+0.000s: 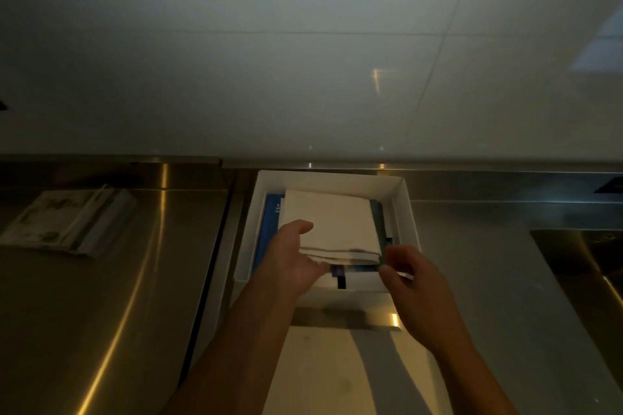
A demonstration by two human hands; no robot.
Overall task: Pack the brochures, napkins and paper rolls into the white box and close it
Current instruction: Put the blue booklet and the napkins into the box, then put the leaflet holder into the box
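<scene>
The white box [403,209] sits open on the steel counter [488,280] straight ahead of me at twelve o'clock, its far wall close to the tiled wall [303,61]. Blue brochures [269,222] lie flat on its floor, showing along the box's nine o'clock side and again under the near edge of the stack above them. On top of them lies a folded stack of white napkins [333,222], squared roughly with the box.

My left hand [293,256] grips the stack's near corner at seven o'clock: thumb on top, fingers curled beneath, so it is pinching the napkins. My right hand [414,283] hangs at the stack's five o'clock corner, fingers loosely curled and slightly parted, holding nothing (whether a fingertip brushes the napkin edge I cannot tell).

Out at ten o'clock, well apart from the box, a pile of printed papers [64,222] rests on the raised steel surface [135,280]. At three o'clock a sink basin [580,263] is sunk into the counter. Below my forearms, at six o'clock, a pale floor [320,374] shows.
</scene>
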